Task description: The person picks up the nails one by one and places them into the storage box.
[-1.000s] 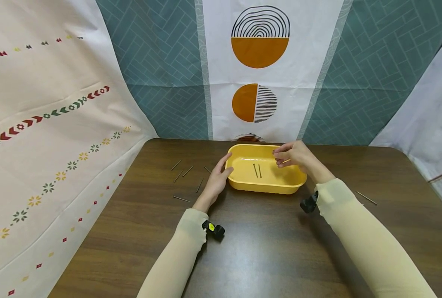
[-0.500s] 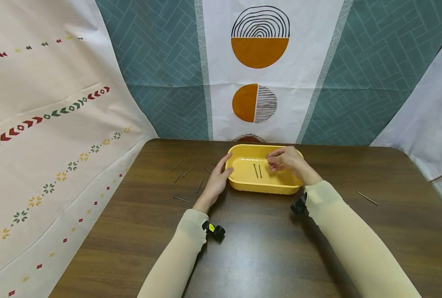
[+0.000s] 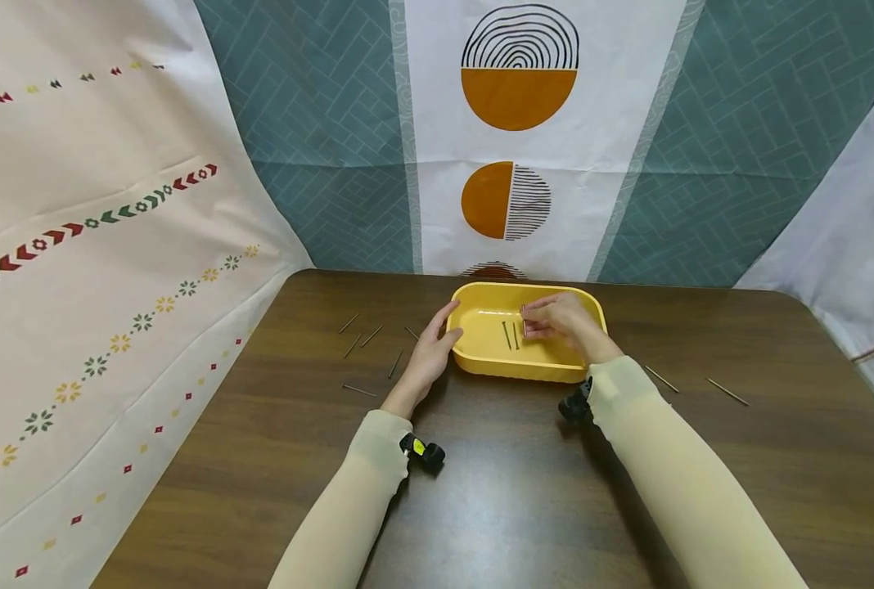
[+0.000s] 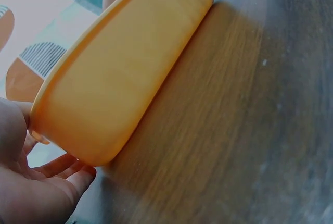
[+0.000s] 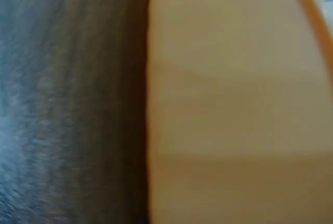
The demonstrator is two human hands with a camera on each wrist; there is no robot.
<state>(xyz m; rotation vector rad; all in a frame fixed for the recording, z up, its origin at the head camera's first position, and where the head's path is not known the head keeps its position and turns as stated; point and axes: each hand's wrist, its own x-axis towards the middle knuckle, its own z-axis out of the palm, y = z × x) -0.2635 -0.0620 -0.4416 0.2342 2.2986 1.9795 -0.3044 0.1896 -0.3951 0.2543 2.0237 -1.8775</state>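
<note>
A yellow tray stands near the back of the table. My left hand grips its left end; the left wrist view shows fingers against the tray's outer wall and the rim within the hand. My right hand reaches over the tray and pinches a nail, held nearly lengthwise to me. Close to those fingertips, two nails lie side by side on the tray floor. The right wrist view is filled by the tray's outer side, with this hand out of sight.
Several loose nails are scattered on the table left of the tray. Right of the right sleeve lie a nail and another nail. Patterned cloths hang behind and left of the brown table.
My right hand has moved left inside the tray, carrying its nail toward the two on the floor. A nail formerly behind the right sleeve now shows. The left hand has stayed put.
</note>
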